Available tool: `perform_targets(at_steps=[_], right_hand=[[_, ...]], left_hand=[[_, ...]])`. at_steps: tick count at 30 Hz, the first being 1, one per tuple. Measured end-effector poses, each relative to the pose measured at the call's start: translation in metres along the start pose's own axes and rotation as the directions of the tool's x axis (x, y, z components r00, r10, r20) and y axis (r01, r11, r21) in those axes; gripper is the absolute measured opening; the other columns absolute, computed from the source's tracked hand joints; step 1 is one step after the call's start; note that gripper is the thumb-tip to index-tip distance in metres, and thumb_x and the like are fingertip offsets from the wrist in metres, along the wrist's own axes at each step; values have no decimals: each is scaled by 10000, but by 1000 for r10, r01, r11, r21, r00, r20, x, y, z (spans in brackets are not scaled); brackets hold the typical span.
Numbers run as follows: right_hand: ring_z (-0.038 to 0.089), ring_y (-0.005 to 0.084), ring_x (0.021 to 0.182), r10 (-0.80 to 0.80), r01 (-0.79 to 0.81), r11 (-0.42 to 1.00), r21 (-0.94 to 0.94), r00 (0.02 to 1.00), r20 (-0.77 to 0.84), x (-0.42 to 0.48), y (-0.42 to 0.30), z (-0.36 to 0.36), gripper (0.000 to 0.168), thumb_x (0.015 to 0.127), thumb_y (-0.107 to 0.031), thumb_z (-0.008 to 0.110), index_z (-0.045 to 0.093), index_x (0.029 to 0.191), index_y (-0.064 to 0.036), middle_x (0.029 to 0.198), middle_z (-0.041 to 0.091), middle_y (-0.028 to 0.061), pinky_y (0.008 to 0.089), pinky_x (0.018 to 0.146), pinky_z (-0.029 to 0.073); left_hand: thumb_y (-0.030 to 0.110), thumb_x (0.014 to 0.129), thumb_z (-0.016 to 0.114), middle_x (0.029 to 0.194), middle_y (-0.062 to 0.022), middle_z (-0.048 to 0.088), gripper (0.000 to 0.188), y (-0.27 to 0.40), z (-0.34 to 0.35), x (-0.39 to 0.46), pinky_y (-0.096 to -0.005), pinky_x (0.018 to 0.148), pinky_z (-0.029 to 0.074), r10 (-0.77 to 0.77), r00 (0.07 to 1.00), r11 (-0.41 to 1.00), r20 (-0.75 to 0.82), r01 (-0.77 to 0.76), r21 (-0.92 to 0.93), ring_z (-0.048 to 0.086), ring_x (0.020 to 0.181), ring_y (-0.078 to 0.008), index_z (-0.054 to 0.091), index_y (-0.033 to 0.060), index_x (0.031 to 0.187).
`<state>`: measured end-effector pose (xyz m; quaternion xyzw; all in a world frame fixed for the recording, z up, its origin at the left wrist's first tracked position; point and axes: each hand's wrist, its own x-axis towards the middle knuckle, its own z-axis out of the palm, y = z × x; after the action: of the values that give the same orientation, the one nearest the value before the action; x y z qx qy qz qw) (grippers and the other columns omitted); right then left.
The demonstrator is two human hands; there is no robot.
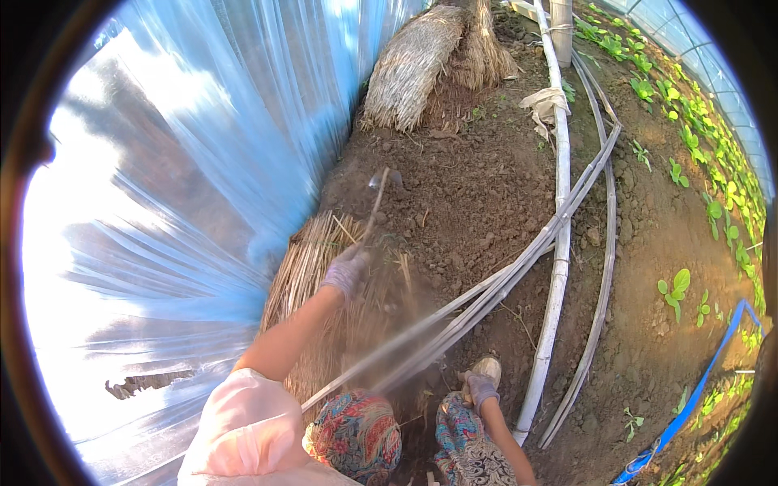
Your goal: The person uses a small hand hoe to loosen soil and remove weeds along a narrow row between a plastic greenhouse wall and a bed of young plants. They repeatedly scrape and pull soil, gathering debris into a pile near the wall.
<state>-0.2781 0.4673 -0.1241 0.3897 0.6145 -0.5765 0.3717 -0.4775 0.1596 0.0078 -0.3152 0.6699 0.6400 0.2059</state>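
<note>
My left hand (347, 273), in a thin pale glove, grips the wooden handle of a small hand tool (375, 209), which looks like a short hoe. Its metal blade (394, 178) is blurred against the brown soil (474, 188). Beneath that hand lies a bundle of dry straw (310, 261). My right hand (480, 389), gloved too, is down by my knee, against a light-coloured shoe (488, 368). Its fingers are partly hidden, so I cannot tell whether they hold anything. Patterned trousers (358, 431) cover my bent legs.
Translucent plastic sheeting (243, 152) walls the left side. Thin bamboo poles (516, 279) slant across the ground before me, meeting a thicker pole (558, 255). A straw mat (413, 67) lies farther off. Leafy seedlings (674, 291) and a blue strap (708, 370) are at right.
</note>
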Motion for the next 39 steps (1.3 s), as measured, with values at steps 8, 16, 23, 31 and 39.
perform_targets(at_steps=[8, 16, 23, 31, 39], right_hand=[[439, 174, 379, 44, -47, 998, 52, 998, 54, -7, -16, 6, 235, 790, -228, 491, 599, 825, -22, 510, 466, 61, 307, 321, 384], [451, 182, 390, 58, -59, 998, 13, 998, 34, -7, -12, 6, 253, 801, -221, 481, 603, 880, -14, 535, 486, 73, 314, 322, 395], [429, 155, 386, 85, -85, 996, -11, 996, 10, -2, -10, 18, 275, 795, -226, 485, 617, 901, -10, 521, 468, 48, 281, 333, 383], [465, 199, 410, 46, -43, 996, -79, 998, 40, -10, -17, 16, 258, 804, -259, 488, 592, 841, -25, 541, 495, 72, 317, 341, 415], [463, 191, 417, 86, -85, 996, -28, 996, 22, -3, -14, -4, 270, 817, -282, 494, 585, 830, -28, 535, 482, 81, 319, 367, 429]], left_hand=[[239, 828, 516, 579, -26, 468, 427, -7, -5, 48, -289, 337, 343, -82, 974, 961, -212, 21, -274, 405, 389, -123, 406, 191, 1238], [242, 814, 535, 574, 17, 441, 379, 22, -43, 14, -265, 386, 363, 84, 987, 993, -137, -94, -73, 409, 445, -95, 460, 165, 1177], [236, 833, 539, 525, -29, 491, 545, -88, -6, -28, -293, 267, 378, -25, 999, 982, -39, 18, -188, 441, 333, -127, 307, 157, 1319], [257, 846, 502, 521, -12, 452, 467, -38, -27, 15, -286, 257, 374, 18, 964, 972, -266, -79, -221, 413, 324, -116, 339, 192, 1278], [244, 835, 522, 543, -7, 459, 519, -1, 47, -54, -294, 270, 382, -66, 998, 958, 13, 67, -277, 411, 329, -121, 322, 200, 1311]])
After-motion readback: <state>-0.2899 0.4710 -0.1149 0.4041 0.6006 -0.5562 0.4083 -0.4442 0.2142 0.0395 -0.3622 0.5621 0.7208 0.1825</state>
